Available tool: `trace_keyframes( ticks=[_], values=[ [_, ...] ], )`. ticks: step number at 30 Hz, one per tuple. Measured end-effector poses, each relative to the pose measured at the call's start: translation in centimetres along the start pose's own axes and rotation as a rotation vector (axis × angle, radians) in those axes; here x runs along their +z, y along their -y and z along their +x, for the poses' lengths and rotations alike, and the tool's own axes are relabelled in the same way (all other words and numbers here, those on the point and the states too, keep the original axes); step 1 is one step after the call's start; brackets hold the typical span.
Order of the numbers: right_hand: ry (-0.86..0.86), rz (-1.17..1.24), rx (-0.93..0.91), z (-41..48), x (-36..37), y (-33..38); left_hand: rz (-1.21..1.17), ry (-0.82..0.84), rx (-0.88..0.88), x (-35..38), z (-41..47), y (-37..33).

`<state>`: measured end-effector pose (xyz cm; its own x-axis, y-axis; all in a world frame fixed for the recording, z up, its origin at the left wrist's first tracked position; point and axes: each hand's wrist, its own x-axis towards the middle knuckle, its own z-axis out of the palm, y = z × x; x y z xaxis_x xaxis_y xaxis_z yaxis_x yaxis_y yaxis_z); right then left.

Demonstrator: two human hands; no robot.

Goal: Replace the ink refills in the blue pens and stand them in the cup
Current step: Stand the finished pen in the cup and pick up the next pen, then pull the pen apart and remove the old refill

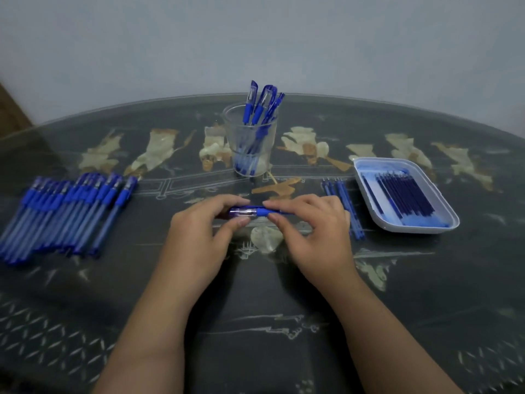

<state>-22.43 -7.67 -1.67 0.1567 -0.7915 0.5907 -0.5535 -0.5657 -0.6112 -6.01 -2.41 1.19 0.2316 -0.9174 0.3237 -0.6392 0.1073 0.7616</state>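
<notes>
Hands meet over the near middle of the scene. The left hand (199, 231) pinches the left end of one blue pen (250, 212) between thumb and fingers, and the right hand (312, 226) pinches its right part in the same way. The pen lies level, running left to right; whether it touches the surface below cannot be told.

Dark patterned table (255, 322): carries everything else, with a pale wall (255, 38) behind its far edge.

Row of capped pens (65, 211): at the left, laid side by side, caps toward the far side.

White tray (412, 229): at the right, its floor stained blue, holding dark refills (403, 197) packed side by side.

Clear cup (271, 143): far of the hands, at centre, upright, with several standing pens (261, 106) leaning against its rim, caps up.

Loose refills (345, 200): on the table between the right hand and the tray, just beside the hand.
</notes>
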Motion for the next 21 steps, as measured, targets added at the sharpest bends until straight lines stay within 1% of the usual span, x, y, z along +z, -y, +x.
trace_keyframes(
  ticks=[5, 10, 13, 17, 21],
  values=[
    [0.019, 0.013, -0.024, -0.03, -0.08, 0.05, 0.093, -0.028, 0.077, -0.06, 0.06, 0.32],
    [0.0, 0.03, 0.003, -0.08, -0.16, 0.11, 0.166, -0.01, 0.152, 0.18, 0.03, 0.57],
    [-0.009, 0.044, 0.001, -0.09, -0.27, 0.12, 0.215, 0.017, 0.11, 0.33, 0.05, 0.51],
    [0.001, 0.044, -0.001, -0.14, -0.3, 0.07, 0.219, 0.068, 0.013, 0.25, 0.0, 0.06],
    [0.01, 0.041, -0.006, -0.15, -0.31, 0.02, 0.213, 0.089, -0.049, 0.02, -0.02, -0.29]
  ],
)
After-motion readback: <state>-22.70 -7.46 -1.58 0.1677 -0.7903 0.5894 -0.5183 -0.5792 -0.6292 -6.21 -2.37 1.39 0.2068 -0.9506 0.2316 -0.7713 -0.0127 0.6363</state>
